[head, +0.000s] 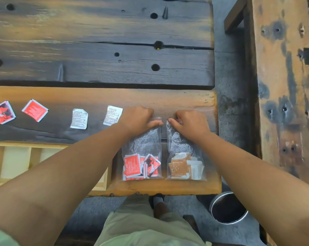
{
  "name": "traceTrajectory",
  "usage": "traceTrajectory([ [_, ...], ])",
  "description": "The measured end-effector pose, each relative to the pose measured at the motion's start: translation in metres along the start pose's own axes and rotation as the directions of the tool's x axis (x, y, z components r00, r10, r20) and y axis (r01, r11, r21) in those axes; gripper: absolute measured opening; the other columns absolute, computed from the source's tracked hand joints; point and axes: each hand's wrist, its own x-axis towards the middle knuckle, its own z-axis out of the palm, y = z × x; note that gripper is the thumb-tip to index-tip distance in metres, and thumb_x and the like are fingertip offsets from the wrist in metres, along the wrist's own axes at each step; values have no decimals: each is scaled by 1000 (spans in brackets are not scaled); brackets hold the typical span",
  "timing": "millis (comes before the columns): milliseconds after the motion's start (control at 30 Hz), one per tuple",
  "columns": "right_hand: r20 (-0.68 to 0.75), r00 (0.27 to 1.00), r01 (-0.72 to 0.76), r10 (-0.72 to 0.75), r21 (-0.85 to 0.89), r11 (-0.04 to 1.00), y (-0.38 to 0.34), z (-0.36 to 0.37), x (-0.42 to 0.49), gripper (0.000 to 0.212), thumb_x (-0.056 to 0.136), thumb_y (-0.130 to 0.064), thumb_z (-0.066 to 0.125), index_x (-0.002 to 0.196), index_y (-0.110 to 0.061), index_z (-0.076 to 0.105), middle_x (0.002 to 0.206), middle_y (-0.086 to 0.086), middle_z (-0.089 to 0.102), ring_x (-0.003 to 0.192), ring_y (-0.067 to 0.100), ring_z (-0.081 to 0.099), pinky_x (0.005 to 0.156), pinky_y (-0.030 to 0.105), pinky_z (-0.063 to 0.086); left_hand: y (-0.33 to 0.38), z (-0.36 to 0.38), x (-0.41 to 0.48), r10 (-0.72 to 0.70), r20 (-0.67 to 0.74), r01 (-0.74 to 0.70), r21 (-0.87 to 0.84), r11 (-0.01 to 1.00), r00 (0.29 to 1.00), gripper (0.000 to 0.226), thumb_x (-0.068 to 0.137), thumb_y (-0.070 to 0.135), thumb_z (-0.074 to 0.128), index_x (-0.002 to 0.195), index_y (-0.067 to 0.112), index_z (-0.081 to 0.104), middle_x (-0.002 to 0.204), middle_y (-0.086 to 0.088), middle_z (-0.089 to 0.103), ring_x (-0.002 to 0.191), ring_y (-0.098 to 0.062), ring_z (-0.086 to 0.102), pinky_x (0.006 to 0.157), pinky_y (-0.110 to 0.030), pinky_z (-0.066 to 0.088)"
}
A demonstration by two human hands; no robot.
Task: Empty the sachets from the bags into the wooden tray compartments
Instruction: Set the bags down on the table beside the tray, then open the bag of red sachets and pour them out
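Note:
Two clear plastic bags lie side by side on the table's near right corner. The left bag (142, 153) holds several red sachets; my left hand (137, 119) pinches its top edge. The right bag (184, 157) holds several brown and white sachets; my right hand (190, 124) grips its top. The wooden tray (15, 157) with light compartments sits at the lower left, partly hidden under my left forearm. The compartments that show look bare.
Loose sachets lie on the table to the left: a red-black one (4, 112), a red one (35, 110), and two white ones (79, 118) (112, 115). A metal bin (228, 208) stands on the floor below right. A wooden bench (281, 86) runs along the right.

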Motion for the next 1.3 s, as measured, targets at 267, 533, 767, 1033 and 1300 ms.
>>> traceTrajectory([
  [267,-59,996,68,-64,67,995,-2,-8,-20,46,87,-60,56,107,-18,52,105,3,53,96,22,51,82,39,49,5,-21,-28,-27,-194,9,-93,996,981,57,83,68,56,97,13,52,97,-8,56,92,-28,53,78,-40,43],
  [533,-182,973,161,-142,90,983,-23,-27,-68,53,85,-56,61,122,-20,51,123,1,52,117,21,47,97,39,45,34,-42,-83,-133,-278,111,-95,989,951,57,80,66,63,105,14,56,103,-7,55,100,-27,51,85,-41,46],
  [767,-122,985,144,-118,223,964,-55,-33,-124,61,87,-56,62,133,-20,46,136,2,46,127,21,44,101,38,45,62,-46,-154,-317,-259,248,-265,932,913,64,78,68,64,116,17,50,115,-3,54,105,-23,54,76,-37,47],
  [1033,35,999,-4,-11,395,919,-81,-27,-156,71,86,-59,62,141,-21,39,144,3,43,126,22,50,99,37,44,75,-31,-195,-443,-160,316,-498,808,882,71,78,64,68,126,16,47,131,-4,56,113,-23,57,88,-37,49],
  [1300,197,968,-240,158,515,823,-98,-2,-152,79,86,-48,70,147,-13,35,148,9,45,130,26,49,93,31,43,75,-5,-196,-454,67,377,-672,637,888,80,74,63,73,130,14,42,132,-6,57,117,-26,56,85,-36,47],
])
